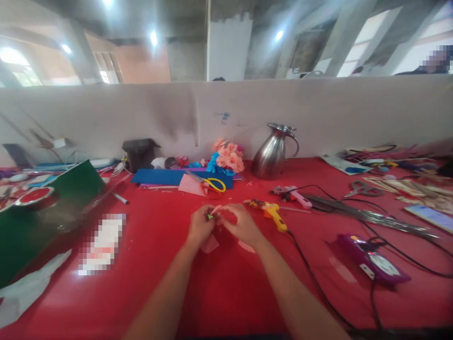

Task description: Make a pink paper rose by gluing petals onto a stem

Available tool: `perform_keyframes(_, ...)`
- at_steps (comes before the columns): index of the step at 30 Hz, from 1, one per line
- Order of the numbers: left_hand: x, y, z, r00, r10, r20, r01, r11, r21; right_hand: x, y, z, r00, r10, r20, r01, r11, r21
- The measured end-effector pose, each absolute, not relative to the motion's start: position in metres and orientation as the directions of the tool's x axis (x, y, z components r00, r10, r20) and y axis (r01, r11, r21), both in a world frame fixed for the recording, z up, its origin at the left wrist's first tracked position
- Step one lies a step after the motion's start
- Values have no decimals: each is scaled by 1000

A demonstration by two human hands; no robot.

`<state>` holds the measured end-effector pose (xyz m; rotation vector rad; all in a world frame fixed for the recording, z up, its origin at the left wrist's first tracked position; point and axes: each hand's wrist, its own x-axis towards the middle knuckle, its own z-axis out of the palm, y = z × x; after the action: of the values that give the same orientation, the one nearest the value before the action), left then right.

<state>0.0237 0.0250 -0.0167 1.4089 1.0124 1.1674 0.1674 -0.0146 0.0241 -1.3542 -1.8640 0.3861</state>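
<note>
Above the red table point(155, 283), my two hands meet around a small pink paper piece point(216, 209) with a bit of green at its side. My left hand point(201, 225) is closed on it, fingers curled. From the other side my right hand point(243, 225) pinches at the same piece with thumb and forefinger. Flat pink paper pieces point(210, 244) lie on the table below the hands. Just right of my right hand lies a yellow glue gun point(274, 215). Scissors point(212, 184) with yellow and red handles rest on pink paper beyond my hands.
Pink paper flowers point(229, 158) and a steel jug point(271, 153) stand at the back. A pink glue gun point(295, 196), metal wires point(375, 217) and a purple power strip point(377, 262) with black cords lie right. Green sheet point(81, 189) stands left.
</note>
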Motion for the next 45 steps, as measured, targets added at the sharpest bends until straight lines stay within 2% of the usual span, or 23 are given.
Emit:
perform_keyframes(5, 24, 21, -11, 209, 965, 159, -18, -159, 987, 164, -16, 18, -100, 935, 340, 713, 306, -631)
perform_keyframes(8, 24, 19, -8, 222, 960, 170, -27, -169, 985, 165, -16, 17, -71, 955, 286, 705, 252, -664)
perform_keyframes(12, 23, 16, -4, 180, 971, 157, 64, -171, 983, 168, -16, 19, 46, 960, 278, 643, 185, -743)
perform_keyframes(17, 24, 14, -1, 168, 969, 180, 40, -189, 981, 172, -12, 20, 279, 930, 240, 420, 107, -901)
perform_keyframes(21, 25, 16, -4, 178, 971, 162, -45, -156, 987, 171, -9, 20, 320, 936, 146, 133, 108, -985)
perform_keyframes(24, 26, 17, -6, 185, 973, 138, -82, -125, 989, 170, -9, 22, 335, 936, 104, 7, 108, -994)
perform_keyframes(27, 27, 15, -6, 216, 974, 69, -148, -37, 988, 169, -10, 24, 344, 932, 111, -47, 135, -990)
perform_keyframes(32, 29, 11, -3, 245, 969, -10, -218, 65, 974, 170, -10, 25, 382, 920, 87, -82, 127, -988)
perform_keyframes(41, 34, 5, 1, 282, 952, -117, -359, 218, 908, 171, -10, 20, 337, 940, 56, -140, 109, -984)
perform_keyframes(45, 36, 5, -1, 291, 950, -115, -363, 221, 905, 170, -10, 18, 344, 938, 40, -152, 98, -983)
